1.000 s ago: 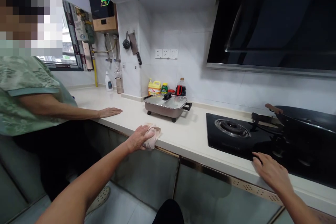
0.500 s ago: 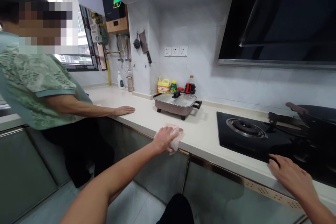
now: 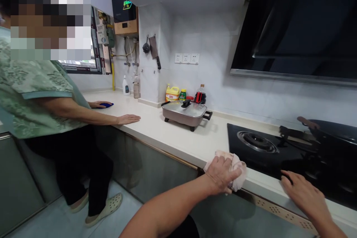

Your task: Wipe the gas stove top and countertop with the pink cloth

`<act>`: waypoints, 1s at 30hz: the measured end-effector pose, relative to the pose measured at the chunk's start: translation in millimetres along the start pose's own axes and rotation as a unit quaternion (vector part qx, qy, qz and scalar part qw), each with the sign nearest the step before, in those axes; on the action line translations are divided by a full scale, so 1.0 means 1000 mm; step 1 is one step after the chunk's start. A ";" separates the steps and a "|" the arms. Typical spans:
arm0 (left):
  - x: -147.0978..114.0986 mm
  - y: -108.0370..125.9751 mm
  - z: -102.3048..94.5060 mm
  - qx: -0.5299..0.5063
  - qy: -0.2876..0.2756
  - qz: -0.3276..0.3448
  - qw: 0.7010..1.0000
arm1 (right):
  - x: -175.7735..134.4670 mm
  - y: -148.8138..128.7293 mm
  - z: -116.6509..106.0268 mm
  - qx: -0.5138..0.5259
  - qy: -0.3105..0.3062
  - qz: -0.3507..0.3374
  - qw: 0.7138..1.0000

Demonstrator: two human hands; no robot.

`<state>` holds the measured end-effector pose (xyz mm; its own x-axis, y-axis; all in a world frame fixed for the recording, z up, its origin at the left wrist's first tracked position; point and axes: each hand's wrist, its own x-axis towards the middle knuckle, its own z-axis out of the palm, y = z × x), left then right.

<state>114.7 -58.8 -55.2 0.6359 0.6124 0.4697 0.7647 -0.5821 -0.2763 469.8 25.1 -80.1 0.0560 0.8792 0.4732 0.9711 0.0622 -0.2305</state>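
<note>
My left hand (image 3: 221,174) is closed on a pale pink cloth (image 3: 239,169), pressed to the counter's front edge by the hob's near left corner. Part of the cloth is hidden beneath my palm. Over at the right, my right hand (image 3: 304,193) lies with its fingers stretched out on the front edge of the black gas hob (image 3: 258,160); it holds nothing. Farther back on the white counter (image 3: 167,137) stands an electric pan (image 3: 184,113) with a glass lid and black handles, apart from both hands.
At the left, a person in a green shirt (image 3: 41,93) rests one hand (image 3: 128,119) on the counter and the other on a blue cloth (image 3: 106,105). Several bottles (image 3: 172,93) stand behind the pan. A dark wok (image 3: 334,134) sits on the hob under the range hood (image 3: 295,33).
My left hand has slid right along the counter edge with the cloth, from before the pan to the hob. My right hand stays put. The person's second hand with a blue cloth now shows.
</note>
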 end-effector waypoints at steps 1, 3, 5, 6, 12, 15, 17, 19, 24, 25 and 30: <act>-0.004 -0.007 -0.003 -0.012 -0.004 0.015 1.000 | 0.000 -0.001 0.000 0.002 -0.006 0.001 1.000; -0.017 -0.026 -0.013 -0.040 -0.021 0.033 0.998 | -0.001 -0.002 0.000 0.008 -0.019 0.002 1.000; -0.035 -0.050 -0.025 -0.072 -0.041 0.012 0.997 | -0.001 -0.001 0.001 0.010 -0.016 -0.001 1.000; -0.046 -0.063 -0.032 -0.087 -0.050 -0.010 0.995 | -0.002 -0.001 0.002 0.010 -0.012 -0.002 1.000; -0.101 -0.138 -0.074 -0.121 -0.119 -0.218 0.961 | -0.004 -0.003 0.002 -0.003 -0.017 -0.014 1.000; -0.101 -0.161 -0.087 -0.143 -0.185 -0.275 0.933 | 0.000 -0.003 -0.008 -0.019 -0.048 -0.042 0.998; -0.092 -0.163 -0.089 -0.151 -0.218 -0.300 0.916 | 0.007 0.001 -0.017 -0.015 -0.077 -0.051 0.996; -0.078 -0.157 -0.087 -0.136 -0.235 -0.314 0.910 | 0.017 0.012 -0.024 0.000 -0.082 -0.025 0.996; -0.047 -0.135 -0.072 -0.097 -0.217 -0.298 0.925 | 0.031 0.049 -0.020 -0.021 -0.030 0.057 0.998; -0.041 -0.133 -0.069 -0.098 -0.214 -0.290 0.927 | 0.031 0.054 -0.015 -0.024 -0.034 0.059 0.997; -0.006 -0.138 -0.049 -0.130 -0.211 -0.252 0.935 | 0.023 0.064 0.003 -0.032 -0.044 0.033 0.998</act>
<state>0.3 -8.4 21.4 0.2281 0.9688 0.0964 0.9621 -0.2395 0.1301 532.2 50.5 -86.8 0.1033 0.9184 0.3819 0.9790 -0.0260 -0.2024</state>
